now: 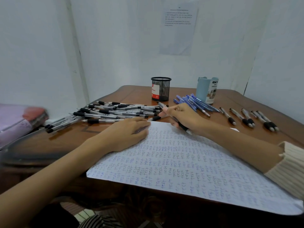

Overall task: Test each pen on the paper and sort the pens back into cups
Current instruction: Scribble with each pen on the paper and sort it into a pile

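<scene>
A large sheet of paper covered in small handwritten marks lies on the wooden table. My left hand rests flat on its top left corner. My right hand grips a clear pen with a black grip, tip down near the paper's top edge. A big pile of black-grip pens lies left of centre. Several blue pens lie by the pale blue cup. A black mesh cup stands behind the pile.
Several more black-grip pens are laid out in a row at the right. A pink and red bundle sits at the far left edge. White walls close in behind the table, with a printed notice on the back wall.
</scene>
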`<state>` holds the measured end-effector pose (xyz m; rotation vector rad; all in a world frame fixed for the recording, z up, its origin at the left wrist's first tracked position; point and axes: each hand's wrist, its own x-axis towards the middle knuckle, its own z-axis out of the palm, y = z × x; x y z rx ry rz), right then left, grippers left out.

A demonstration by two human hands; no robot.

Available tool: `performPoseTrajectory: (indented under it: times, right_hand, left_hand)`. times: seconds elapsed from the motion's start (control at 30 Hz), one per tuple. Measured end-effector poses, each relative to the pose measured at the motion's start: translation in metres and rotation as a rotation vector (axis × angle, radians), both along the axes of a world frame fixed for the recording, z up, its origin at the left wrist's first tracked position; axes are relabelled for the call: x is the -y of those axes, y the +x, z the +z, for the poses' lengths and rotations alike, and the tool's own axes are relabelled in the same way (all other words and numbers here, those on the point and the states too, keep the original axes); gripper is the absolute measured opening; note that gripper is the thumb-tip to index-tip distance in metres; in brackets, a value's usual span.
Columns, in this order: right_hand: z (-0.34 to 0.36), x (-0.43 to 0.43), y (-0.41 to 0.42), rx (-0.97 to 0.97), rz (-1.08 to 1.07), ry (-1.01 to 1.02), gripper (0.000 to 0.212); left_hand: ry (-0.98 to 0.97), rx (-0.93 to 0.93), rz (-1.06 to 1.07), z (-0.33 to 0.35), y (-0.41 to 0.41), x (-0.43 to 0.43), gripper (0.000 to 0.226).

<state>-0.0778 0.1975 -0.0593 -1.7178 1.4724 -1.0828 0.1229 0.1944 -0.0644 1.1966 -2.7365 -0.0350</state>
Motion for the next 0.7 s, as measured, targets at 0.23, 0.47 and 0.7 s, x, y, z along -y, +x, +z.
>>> performPoseTrajectory:
  times: [0.23, 0.47, 0.7]
  right_hand:
    - [0.018, 0.012, -0.057, -0.621, -0.424, -0.127, 0.018]
    - [0.019, 0.007, -0.121, -0.869, -0.853, 0.047, 0.026]
    - [0.015, -0.003, -0.130, -1.069, -0.889, 0.134, 0.026]
  left_hand:
    - [0.006, 0.003, -0.018, -0.002, 0.001, 0.003, 0.060]
    - [-0.011, -0.031, -0.049, -0.005, 0.003, 0.007, 0.078]
    - [-0.017, -0.027, -0.030, -0.005, 0.002, 0.008, 0.049]
